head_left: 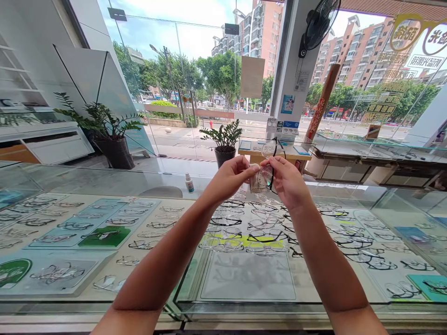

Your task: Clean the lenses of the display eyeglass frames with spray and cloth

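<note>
Forearms point(178, 249) are extended. Eyeglasses point(267, 175), long axis six-to-twelve o'clock, one lens point(268, 149) uppermost, are pinched by the right hand point(287, 180), cloth point(256, 183) by the left hand point(228, 179).

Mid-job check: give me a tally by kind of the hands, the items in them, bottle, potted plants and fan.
Left hand: 1
Right hand: 1
Held glasses: 1
Held cloth: 1
Bottle: 1
Potted plants: 2
Fan: 1
Total: 8

Glass display counter point(279, 308), small white bottle point(189, 183) upright on top, rows of eyeglasses point(266, 239) on or under the glass
</note>
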`<state>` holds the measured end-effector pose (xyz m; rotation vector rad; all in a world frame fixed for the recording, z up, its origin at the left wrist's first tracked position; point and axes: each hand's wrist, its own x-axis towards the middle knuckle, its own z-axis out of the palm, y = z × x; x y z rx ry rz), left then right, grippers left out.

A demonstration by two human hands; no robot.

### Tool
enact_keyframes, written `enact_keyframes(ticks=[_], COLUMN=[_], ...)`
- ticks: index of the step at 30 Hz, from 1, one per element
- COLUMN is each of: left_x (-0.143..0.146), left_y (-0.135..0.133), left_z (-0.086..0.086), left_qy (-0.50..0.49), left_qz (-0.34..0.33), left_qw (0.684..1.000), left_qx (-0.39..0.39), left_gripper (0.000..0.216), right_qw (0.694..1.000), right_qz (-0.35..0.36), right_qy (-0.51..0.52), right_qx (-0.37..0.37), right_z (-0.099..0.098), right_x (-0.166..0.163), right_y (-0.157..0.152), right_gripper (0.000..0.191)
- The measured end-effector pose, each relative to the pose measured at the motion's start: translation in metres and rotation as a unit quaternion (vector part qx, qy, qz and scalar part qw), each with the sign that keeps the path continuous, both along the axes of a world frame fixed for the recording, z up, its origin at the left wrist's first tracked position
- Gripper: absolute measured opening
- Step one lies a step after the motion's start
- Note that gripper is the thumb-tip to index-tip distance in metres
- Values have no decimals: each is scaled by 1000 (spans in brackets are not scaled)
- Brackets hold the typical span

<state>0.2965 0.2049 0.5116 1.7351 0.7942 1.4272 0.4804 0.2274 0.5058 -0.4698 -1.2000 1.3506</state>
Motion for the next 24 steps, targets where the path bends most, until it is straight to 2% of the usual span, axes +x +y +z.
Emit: enact_keyframes(ticks=[5,10,21,24], left_x=[1,0,9,12], left_y=[0,-4,-17,-18], left_z=[1,2,1,0], left_qy=[13,34,72,69], left_qz=[-31,-20,10,35], left_qw=[999,999,995,993], left_qx=[6,34,72,95], left_gripper=[44,42,36,43], right_qw=[998,994,992,993], right_qz=[-53,-79,-71,-57], right_qy=[-16,-6,-11,-6], right_qx=[44,69,106,99], right_z=[0,1,0,2], right_x=[0,-1,-5,-4], right_y=[0,-1,-2,-4], right_gripper=[27,27,27,28])
